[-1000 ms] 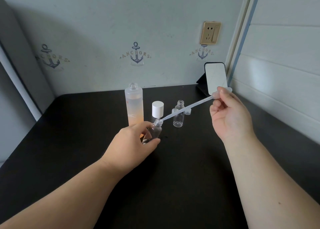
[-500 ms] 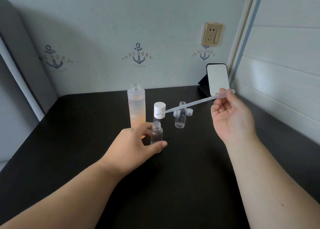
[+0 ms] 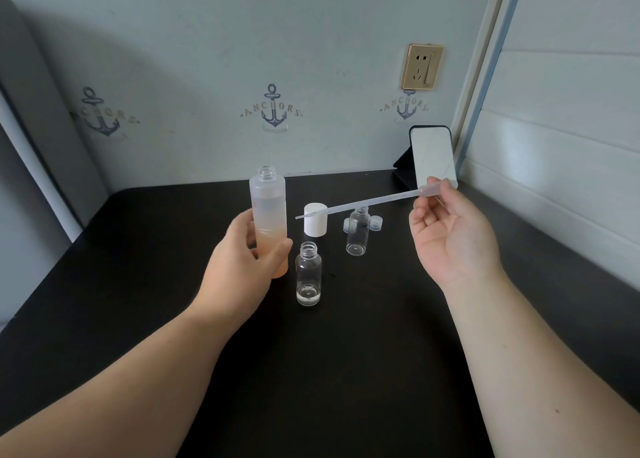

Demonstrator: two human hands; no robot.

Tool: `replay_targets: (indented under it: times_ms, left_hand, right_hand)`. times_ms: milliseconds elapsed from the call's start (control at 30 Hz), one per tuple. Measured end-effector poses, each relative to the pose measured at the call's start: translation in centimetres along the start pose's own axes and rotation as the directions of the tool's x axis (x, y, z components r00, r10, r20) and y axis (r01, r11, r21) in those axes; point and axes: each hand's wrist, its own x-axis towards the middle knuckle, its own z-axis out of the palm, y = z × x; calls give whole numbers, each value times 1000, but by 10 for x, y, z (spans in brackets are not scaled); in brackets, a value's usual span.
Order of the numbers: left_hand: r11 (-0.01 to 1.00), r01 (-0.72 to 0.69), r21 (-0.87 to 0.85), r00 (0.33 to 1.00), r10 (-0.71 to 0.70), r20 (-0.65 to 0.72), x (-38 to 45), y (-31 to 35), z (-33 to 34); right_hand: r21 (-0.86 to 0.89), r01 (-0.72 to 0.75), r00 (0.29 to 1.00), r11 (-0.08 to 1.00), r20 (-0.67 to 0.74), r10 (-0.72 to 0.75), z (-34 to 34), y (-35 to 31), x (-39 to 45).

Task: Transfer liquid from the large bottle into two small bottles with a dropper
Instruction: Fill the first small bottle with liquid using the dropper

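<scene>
Moved: left hand (image 3: pixel 242 260) leaves the near small bottle (image 3: pixel 308 274) and now wraps the large bottle (image 3: pixel 269 222).
Head view: right hand (image 3: pixel 446 236) pinches the dropper (image 3: pixel 360 205) bulb, tip hovering over the white cap (image 3: pixel 316 220).
Technique: we'd steady the large bottle and enter its neck straight.
Unclear: far small bottle (image 3: pixel 358 232) looks empty; we can't tell the dropper's fill.

Two bare forearms reach in from the near edge, with no sleeve, cuff or glove on either. The left hand (image 3: pixel 242 260) and the right hand (image 3: pixel 450 236) carry no rings that can be seen, and both wrists are free of any watch or strap. The fingernails that show look short and plain. A small dark mole marks the right forearm (image 3: pixel 561 398), low near the frame's edge.
</scene>
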Motion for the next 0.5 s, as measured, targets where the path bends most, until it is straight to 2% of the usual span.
replay_targets:
  times_ms: [100, 300, 500]
  left_hand:
    - [998, 18, 58, 1000, -18, -9, 3, -1, 2]
    - [1000, -8, -12, 1000, 8, 8, -2, 4, -3]
    - [999, -44, 22, 999, 44, -14, -6, 7, -5]
  right_hand:
    - [13, 11, 1000, 1000, 6, -11, 0, 0, 1]
    - [33, 53, 998, 998, 33, -55, 3, 0, -1]
    - [39, 89, 996, 995, 20, -90, 5, -2, -4]
